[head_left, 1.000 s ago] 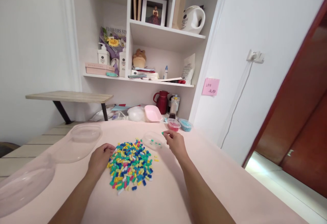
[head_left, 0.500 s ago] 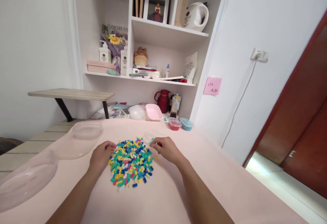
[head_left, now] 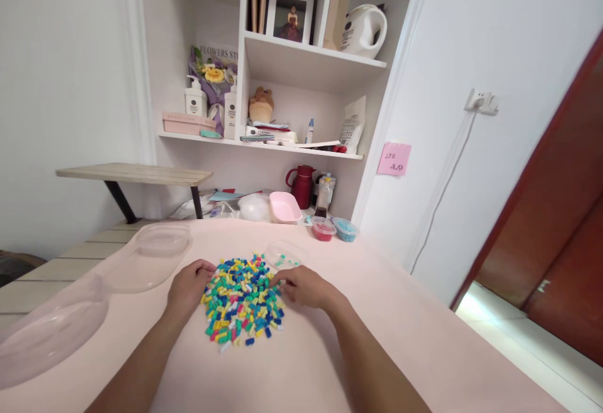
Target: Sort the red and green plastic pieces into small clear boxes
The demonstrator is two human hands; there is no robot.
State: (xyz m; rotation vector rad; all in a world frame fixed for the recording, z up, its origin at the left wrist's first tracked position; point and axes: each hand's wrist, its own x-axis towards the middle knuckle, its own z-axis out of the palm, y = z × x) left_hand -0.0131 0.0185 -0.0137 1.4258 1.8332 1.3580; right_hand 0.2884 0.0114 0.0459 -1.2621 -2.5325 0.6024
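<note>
I see one heap of small toy bricks (head_left: 242,305) in the middle of the pink table (head_left: 400,331), between the two hands. The bricks are oblong, but their long axes run every which way, so the heap has no single direction. At its near edge I can pick out one white brick (head_left: 225,347), its long axis slanting up to the right, and one dark blue brick (head_left: 249,341) lying nearly crosswise.

The left hand (head_left: 189,282) rests at the heap's left edge, fingers loosely curled; I can't tell whether anything is in it. The right hand (head_left: 301,286) bends over the right edge, forefinger reaching down to the bricks, but I can't make out whether it grips one.

I count one clear dish (head_left: 295,250) just behind that hand, holding a few green bricks (head_left: 283,256) too small for me to number surely. Further back I count two round tubs, one red tub (head_left: 323,230) and one blue tub (head_left: 346,230), plus one pink tray (head_left: 285,208).

The heap has too many bricks for me to count, many buried under others. On the left, see-through plastic containers (head_left: 162,241) have faint outlines, and the nearest is cut off by the picture's edge.
</note>
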